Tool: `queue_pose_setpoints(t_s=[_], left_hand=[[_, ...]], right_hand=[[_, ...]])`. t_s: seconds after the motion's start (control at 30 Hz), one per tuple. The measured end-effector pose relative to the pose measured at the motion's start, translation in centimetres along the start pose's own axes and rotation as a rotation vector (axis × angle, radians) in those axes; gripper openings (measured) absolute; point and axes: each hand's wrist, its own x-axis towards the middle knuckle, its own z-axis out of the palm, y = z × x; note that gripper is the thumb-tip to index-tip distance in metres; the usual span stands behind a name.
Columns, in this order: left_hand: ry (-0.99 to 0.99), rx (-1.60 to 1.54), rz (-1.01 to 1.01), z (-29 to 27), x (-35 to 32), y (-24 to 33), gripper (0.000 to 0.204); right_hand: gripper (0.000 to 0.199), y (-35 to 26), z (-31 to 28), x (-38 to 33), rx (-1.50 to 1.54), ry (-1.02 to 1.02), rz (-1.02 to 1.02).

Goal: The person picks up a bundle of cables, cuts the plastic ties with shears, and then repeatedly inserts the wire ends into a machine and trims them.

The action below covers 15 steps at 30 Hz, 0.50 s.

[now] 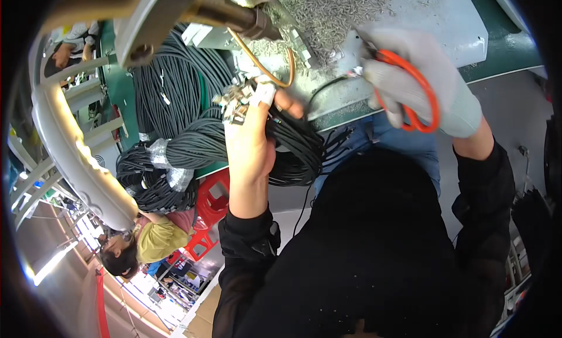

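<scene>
My left hand is bare, with tape wrapped on its fingers, and grips a thin black cable just above a coil of black cable. My right hand wears a grey glove and holds orange-handled scissors. The scissor tips sit at the stripped end of that cable, over the pale work surface. A heap of small metal clippings lies on the surface just behind the cable end.
Big bundles of black cable, some bound with clear tape, hang at the left. A metal machine arm with an orange wire reaches in overhead. A red stool and a person in yellow are below left.
</scene>
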Motion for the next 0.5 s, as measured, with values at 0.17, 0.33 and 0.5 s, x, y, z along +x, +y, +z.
queue_pose_setpoints(t_s=[0.17,0.33,0.5], left_hand=[[-0.133,0.332,-0.229,2.8,-3.8,1.7,0.016],[-0.206,0.404,-0.196,3.8,-5.2,1.5,0.019],[-0.08,0.26,-0.088,4.1,-5.8,1.3,0.02]], right_hand=[[0.018,-1.7,0.8,-2.5,0.063,-0.07,0.193],[0.02,-1.4,3.1,-3.3,0.0,0.11,-0.04],[0.022,-1.7,3.6,-5.6,0.17,0.119,-0.032]])
